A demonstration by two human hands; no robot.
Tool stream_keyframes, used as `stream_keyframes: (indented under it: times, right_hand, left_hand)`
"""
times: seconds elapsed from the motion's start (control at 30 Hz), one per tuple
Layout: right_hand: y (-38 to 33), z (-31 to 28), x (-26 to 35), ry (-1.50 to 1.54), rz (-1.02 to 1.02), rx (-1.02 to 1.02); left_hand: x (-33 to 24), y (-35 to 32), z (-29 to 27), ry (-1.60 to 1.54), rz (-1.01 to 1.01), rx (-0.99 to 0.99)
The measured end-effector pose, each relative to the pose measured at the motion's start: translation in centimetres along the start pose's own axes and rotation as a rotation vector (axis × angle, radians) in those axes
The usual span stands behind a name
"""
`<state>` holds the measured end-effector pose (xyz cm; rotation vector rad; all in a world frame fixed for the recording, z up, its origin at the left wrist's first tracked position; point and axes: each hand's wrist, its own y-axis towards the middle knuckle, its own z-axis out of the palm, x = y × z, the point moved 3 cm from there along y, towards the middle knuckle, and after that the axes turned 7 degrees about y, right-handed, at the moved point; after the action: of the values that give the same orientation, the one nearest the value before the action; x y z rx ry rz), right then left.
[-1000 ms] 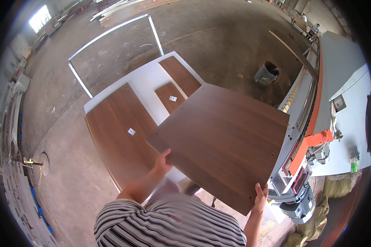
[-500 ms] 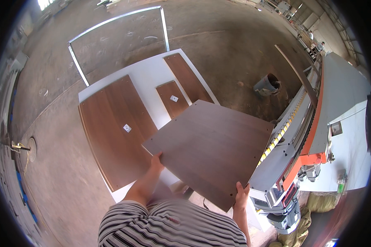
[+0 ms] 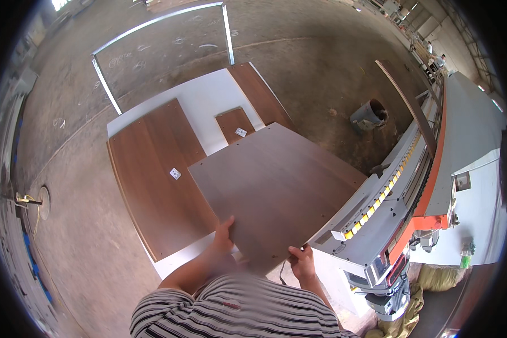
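Note:
I hold a large brown wood-grain panel (image 3: 276, 188) flat in front of me. My left hand (image 3: 224, 236) grips its near left edge and my right hand (image 3: 302, 262) grips its near right corner. The panel's right edge lies against the infeed side of a long white and orange machine (image 3: 400, 191). Below and left of the panel is a low stack topped by a white board (image 3: 205, 98) carrying a big brown panel (image 3: 155, 180), a small brown piece (image 3: 235, 124) and a narrow brown strip (image 3: 263, 96).
A dark bucket (image 3: 368, 114) stands on the concrete floor beyond the machine's end. A white metal frame (image 3: 158, 34) lies on the floor at the back. Two people (image 3: 436, 59) stand far off at the upper right. Yellowish sacks (image 3: 434, 279) lie beside the machine.
The panel has swung down and rightward, now lying flatter with its right edge at the machine. Both hands have shifted inward along the near edge.

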<state>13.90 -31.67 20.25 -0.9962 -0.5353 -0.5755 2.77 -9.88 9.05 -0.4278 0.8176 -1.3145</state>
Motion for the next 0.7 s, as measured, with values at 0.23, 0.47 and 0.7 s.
stream_keyframes:
  times: [0.23, 0.47, 0.7]
  right_hand:
    - [5.3, 1.6, 0.7, 0.181, 0.043, 0.101]
    - [13.3, -1.6, 4.4, 0.264, 0.024, -0.171]
    - [15.6, 1.6, 7.3, 0.231, -0.150, 0.042]
  left_hand:
    - [-5.0, -8.3, 4.3, 0.074, -0.045, -0.253]
    - [-5.3, -2.3, -6.2, 0.448, 0.221, -0.467]
    - [-7.1, -0.3, -4.9, 0.495, 0.260, -0.504]
